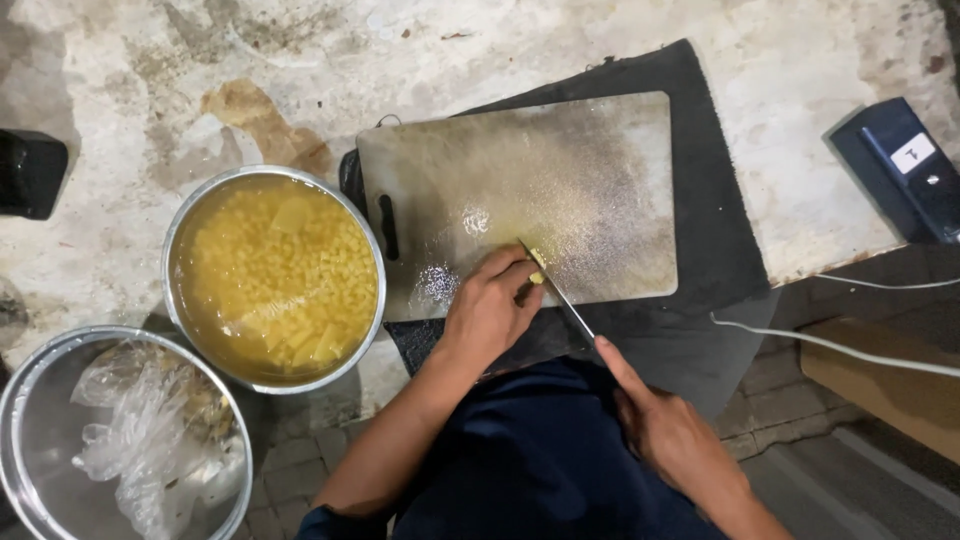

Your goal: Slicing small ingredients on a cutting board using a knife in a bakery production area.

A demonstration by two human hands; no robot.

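Observation:
A worn pale cutting board (590, 170) lies on a dark cloth (715, 200) on the stained counter. My left hand (490, 310) rests at the board's near edge, fingertips pinching a small yellow piece of food (537, 268). My right hand (670, 435) grips the handle of a knife (555, 290), forefinger stretched along its spine. The blade tip touches the yellow piece on the board. A round steel bowl (176, 232) to the left of the board holds yellowish water full of small diced yellow cubes.
A second steel bowl (25, 420) at the lower left holds a crumpled clear plastic bag. A black object (30, 172) sits at the far left. A dark blue device (905, 165) lies at the right counter edge, with white cables (830, 345) below it.

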